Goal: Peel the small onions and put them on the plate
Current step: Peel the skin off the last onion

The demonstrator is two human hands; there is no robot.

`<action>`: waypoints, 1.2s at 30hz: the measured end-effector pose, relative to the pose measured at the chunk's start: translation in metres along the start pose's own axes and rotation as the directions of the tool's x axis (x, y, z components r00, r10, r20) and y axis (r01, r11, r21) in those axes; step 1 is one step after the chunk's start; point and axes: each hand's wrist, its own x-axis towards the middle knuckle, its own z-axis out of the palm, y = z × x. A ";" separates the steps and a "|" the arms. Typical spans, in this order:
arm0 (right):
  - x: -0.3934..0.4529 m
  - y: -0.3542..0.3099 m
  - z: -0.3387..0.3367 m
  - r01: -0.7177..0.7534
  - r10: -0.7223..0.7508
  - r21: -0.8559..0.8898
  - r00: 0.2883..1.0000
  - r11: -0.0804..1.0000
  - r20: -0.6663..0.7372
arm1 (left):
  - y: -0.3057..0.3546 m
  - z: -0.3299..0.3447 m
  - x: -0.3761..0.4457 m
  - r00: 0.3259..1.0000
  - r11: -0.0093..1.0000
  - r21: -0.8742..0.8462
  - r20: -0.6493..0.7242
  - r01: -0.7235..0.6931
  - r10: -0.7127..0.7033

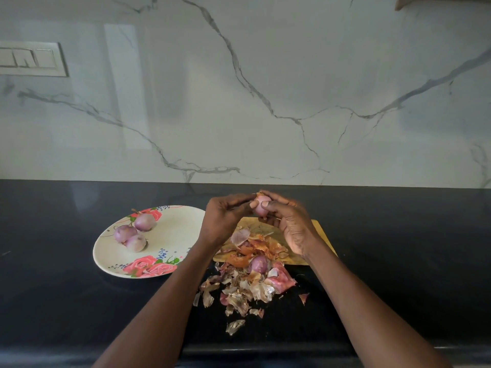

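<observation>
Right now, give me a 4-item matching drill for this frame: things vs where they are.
Things:
1. three peeled onions
2. onion being peeled
3. loose onion
4. flowered plate

Places:
A. in the pile of skins
B. on the counter, left of the skins
C. held by left hand and right hand
D. on the plate

Pairs: 1-D, 2-C, 3-A, 4-B

Both hands raised, left hand (221, 217) & right hand (289, 224) fingers curled, pinching.
</observation>
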 end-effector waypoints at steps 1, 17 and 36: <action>0.000 0.001 0.000 -0.002 0.002 0.002 1.000 1.000 0.008 | -0.001 0.000 0.000 1.000 1.000 -0.001 -0.010 0.007 -0.007; 0.001 0.000 0.000 0.030 -0.032 0.048 0.999 0.998 0.036 | -0.011 -0.001 0.001 0.995 0.994 0.105 -0.092 -0.025 0.035; 0.001 0.001 0.000 0.009 -0.009 -0.017 1.000 1.000 -0.004 | -0.014 -0.004 0.002 0.993 0.976 0.198 -0.062 -0.086 0.100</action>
